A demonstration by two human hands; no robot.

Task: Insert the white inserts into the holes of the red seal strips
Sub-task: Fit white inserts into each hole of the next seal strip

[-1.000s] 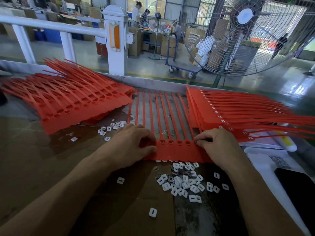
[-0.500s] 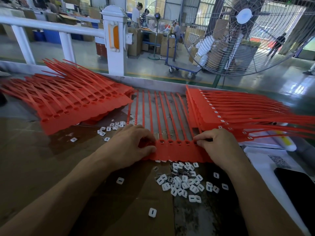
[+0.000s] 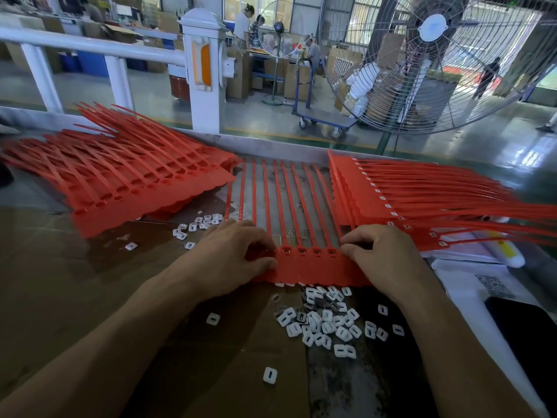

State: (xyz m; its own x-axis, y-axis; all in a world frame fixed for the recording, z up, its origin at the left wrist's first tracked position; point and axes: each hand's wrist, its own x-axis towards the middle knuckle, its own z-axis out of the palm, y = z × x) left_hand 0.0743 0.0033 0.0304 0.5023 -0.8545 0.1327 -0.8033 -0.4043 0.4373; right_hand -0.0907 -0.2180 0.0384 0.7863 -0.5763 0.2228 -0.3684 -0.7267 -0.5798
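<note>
Here the strip (image 3: 310, 265) lies crosswise under both my hands, tails running away from me. My left hand (image 3: 232, 260) pinches its left end; right hand (image 3: 382, 254) curls over the right end, nearer the inserts (image 3: 322, 324) heaped just below. Red stacks (image 3: 135, 188) flank us, nothing blocks.

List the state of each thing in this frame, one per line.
Left hand: fingers curled, pinching the strip's left end.
Right hand: fingers curled on the strip's right end.
Strip: flat on the table, four holes showing between the hands.
Inserts: loose pile in front of the strip.
Left stack: fanned, messy.
Right stack: white inserts showing.
Fan: cannot tell if spinning.
</note>
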